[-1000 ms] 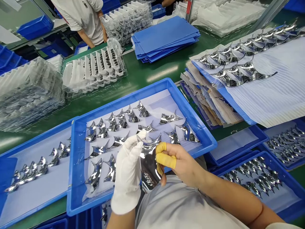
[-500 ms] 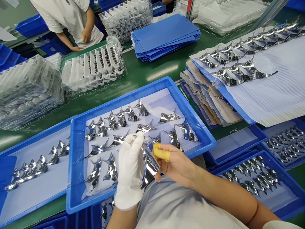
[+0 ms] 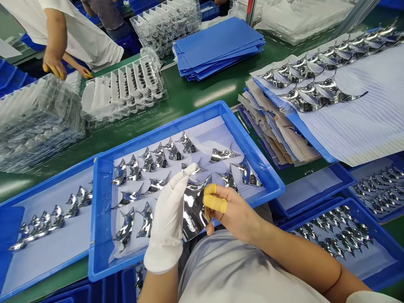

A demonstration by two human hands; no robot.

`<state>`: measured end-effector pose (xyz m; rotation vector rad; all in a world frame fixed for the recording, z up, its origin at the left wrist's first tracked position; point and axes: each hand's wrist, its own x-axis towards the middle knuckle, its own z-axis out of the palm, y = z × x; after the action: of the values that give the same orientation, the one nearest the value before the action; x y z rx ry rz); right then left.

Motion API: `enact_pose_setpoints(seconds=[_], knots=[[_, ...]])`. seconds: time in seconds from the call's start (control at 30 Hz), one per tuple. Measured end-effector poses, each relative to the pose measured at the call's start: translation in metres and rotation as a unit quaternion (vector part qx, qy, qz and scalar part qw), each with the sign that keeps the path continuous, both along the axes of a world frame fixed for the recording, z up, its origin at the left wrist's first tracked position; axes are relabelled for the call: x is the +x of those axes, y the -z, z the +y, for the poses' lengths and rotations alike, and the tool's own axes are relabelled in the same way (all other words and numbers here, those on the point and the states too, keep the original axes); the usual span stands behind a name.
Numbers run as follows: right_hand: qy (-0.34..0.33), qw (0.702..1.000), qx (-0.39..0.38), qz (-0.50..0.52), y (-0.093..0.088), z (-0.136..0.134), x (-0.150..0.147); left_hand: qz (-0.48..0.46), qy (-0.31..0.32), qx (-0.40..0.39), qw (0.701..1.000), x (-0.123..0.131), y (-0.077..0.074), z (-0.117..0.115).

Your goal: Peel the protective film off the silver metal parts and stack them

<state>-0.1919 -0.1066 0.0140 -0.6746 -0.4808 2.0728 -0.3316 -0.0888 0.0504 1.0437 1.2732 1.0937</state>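
Note:
A shiny chrome part with curved, pointed corners and a small marking is up over the near edge of the blue tray. My right hand, with yellow finger cots on two fingers, pinches its right edge. My left hand, in a white glove, has its fingers straight and together along the part's left edge; its thumb is hidden. Behind and around my hands, several more chrome parts lie on the tray's white lining. One of them is partly covered by my left fingertips.
Another tray with chrome parts adjoins on the left. Blue sheets are stacked behind, beside clear plastic trays. On the right, more chrome parts lie on a paper-covered stack, with filled trays below. A co-worker stands across the bench.
The chrome part has turned so its broad marked face shows. My left fingers have straightened from their curled grip. The co-worker has moved left, reaching to the plastic trays.

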Motion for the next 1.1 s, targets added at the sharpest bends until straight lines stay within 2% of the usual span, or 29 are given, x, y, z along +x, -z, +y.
enact_pose_setpoints(seconds=[0.13, 0.2, 0.3, 0.37, 0.53, 0.7, 0.8, 0.93, 1.03, 1.1], knots=[[0.031, 0.996, 0.050, -0.069, -0.002, -0.001, 0.003, -0.055, 0.062, -0.069, 0.994, -0.002, 0.008, -0.001], [0.037, 0.993, 0.069, -0.092, -0.001, -0.001, 0.004, -0.058, 0.079, -0.060, 0.993, -0.007, 0.011, -0.004], [0.043, 0.987, 0.097, -0.120, -0.002, -0.001, 0.006, -0.038, 0.158, -0.070, 0.984, -0.014, 0.009, -0.007], [0.045, 0.985, 0.106, -0.131, -0.004, -0.001, 0.006, -0.014, 0.178, -0.064, 0.982, -0.016, 0.006, -0.005], [0.037, 0.988, 0.096, -0.117, -0.005, -0.002, 0.006, -0.056, 0.101, -0.016, 0.993, -0.011, 0.006, 0.001], [0.031, 0.992, 0.078, -0.090, -0.003, -0.003, 0.006, -0.084, 0.034, -0.022, 0.996, -0.006, 0.010, 0.002], [0.024, 0.996, 0.064, -0.063, -0.005, -0.003, 0.005, -0.115, 0.009, -0.061, 0.992, -0.004, 0.013, 0.000], [-0.001, 0.997, 0.071, -0.024, -0.011, -0.004, 0.003, -0.202, 0.015, -0.168, 0.965, -0.001, 0.014, -0.004], [-0.010, 0.997, 0.073, -0.011, -0.014, -0.007, 0.001, -0.266, 0.066, -0.267, 0.924, 0.001, 0.016, -0.006], [-0.011, 0.997, 0.068, -0.018, -0.015, -0.008, 0.000, -0.310, 0.085, -0.299, 0.898, 0.001, 0.019, -0.007]])
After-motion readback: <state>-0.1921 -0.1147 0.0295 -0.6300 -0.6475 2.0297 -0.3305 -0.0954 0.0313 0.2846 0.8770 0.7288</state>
